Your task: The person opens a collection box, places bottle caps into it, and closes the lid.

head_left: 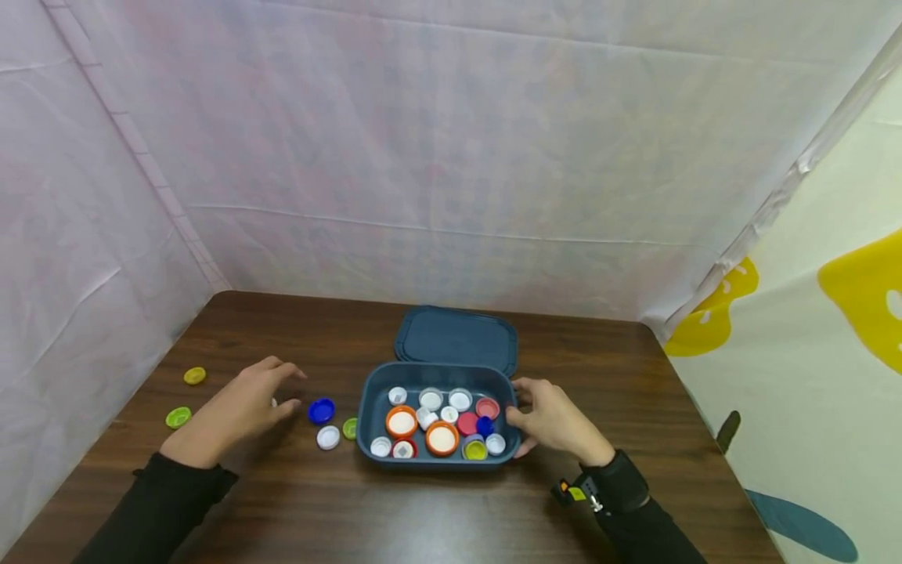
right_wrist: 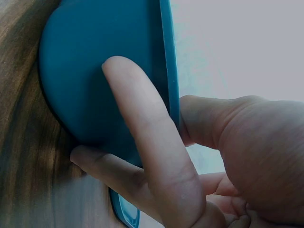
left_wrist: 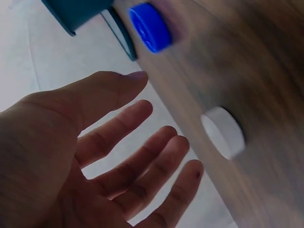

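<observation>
Most of the bottle caps already lie in the dark blue tub [head_left: 373,395], which sits on the brown worktop [head_left: 451,517] in front of me, its lid [head_left: 456,335] lying open just beyond it. By my judgement the gathering is well along, with a handful of caps left outside. My right hand [head_left: 553,419] holds the tub's right end, thumb over the rim and fingers [right_wrist: 142,142] pressed against the outer wall, as the right wrist view shows plainly. My left hand [head_left: 239,407] hovers open over the worktop to the left of the tub, fingers spread and holding nothing, nearest to the blue cap [head_left: 321,410] and the white cap [head_left: 328,437]. Counting what is loose: one blue cap, one white cap, a green cap [head_left: 349,428] just beside the tub's left wall, another green cap [head_left: 178,417] far left, and one yellow cap [head_left: 195,376] beyond it, so five outside, and perhaps one more hidden under my left fingers, which I cannot tell. Inside the tub I count about fourteen: roughly seven white, two larger orange-rimmed ones, three or so red or pink, one blue, one yellow-green; they overlap, so the count is approximate.
</observation>
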`<state>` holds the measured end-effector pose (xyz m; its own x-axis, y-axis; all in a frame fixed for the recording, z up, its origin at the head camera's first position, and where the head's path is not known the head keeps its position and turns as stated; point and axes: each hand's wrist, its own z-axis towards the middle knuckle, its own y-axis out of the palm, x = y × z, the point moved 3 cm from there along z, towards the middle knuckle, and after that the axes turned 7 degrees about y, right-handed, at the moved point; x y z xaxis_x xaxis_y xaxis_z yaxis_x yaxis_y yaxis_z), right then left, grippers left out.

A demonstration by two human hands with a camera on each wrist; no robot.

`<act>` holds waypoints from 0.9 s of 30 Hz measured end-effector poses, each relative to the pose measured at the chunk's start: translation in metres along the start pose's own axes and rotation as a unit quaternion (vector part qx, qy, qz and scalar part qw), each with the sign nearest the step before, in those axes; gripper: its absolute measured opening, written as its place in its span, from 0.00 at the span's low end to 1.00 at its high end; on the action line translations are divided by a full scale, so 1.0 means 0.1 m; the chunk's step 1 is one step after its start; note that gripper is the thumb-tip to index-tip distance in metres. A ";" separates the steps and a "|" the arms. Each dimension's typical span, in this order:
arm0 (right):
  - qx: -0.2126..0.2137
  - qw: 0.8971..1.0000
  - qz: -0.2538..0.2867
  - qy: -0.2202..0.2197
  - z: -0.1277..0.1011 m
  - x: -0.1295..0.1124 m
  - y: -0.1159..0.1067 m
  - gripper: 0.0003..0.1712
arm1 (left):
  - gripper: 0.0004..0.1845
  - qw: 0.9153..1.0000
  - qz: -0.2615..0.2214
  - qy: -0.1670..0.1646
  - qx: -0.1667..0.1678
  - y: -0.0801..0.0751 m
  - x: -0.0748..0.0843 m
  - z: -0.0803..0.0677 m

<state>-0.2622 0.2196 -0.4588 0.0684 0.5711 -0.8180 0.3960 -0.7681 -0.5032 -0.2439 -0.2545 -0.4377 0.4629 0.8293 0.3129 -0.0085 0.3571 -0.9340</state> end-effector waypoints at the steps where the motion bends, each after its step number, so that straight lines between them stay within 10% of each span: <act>1: 0.000 1.000 0.000 -0.002 0.00 0.00 0.00 0.33 | 0.21 1.000 0.000 -0.005 -0.006 0.00 -0.04 -0.02; 27: 0.002 1.000 0.004 -0.010 0.00 0.01 0.00 0.32 | 0.12 0.999 0.021 -0.016 -0.036 0.01 -0.30 -0.11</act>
<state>-0.2624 0.2197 -0.4599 0.0531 0.5592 -0.8273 0.3915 -0.7738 -0.4979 -0.2482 -0.2831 -0.4497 0.4354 0.8563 0.2778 0.0376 0.2910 -0.9560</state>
